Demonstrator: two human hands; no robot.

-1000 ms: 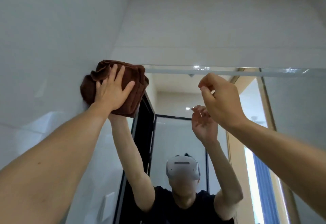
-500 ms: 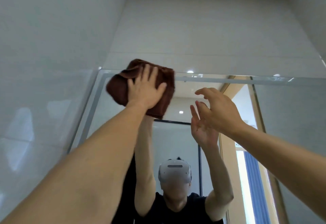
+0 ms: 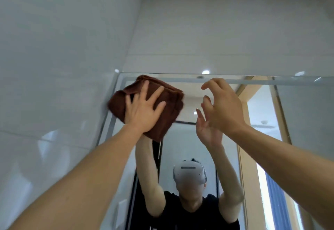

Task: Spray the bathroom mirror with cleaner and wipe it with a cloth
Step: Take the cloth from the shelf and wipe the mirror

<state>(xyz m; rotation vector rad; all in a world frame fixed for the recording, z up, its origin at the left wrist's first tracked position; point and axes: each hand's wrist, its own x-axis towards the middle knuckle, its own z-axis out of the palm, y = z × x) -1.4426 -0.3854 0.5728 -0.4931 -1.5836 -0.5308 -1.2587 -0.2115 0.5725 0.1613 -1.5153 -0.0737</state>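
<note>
Your mirror [image 3: 298, 114] hangs on the pale tiled wall [image 3: 216, 30], its top edge a bright strip. A folded brown cloth [image 3: 168, 114] lies flat against the glass at the upper left corner, just beside the side wall [image 3: 54, 48], pressed there by your left hand [image 3: 142, 110].

Cloth [image 3: 168, 110] sits flat against mirror [image 3: 298, 121] at its top-left corner, just under the top edge, beside the left wall [image 3: 54, 67]. Left hand [image 3: 142, 110] lies spread on the cloth. Right hand [image 3: 224, 106] is to its right, before the glass, apart from the cloth.
</note>
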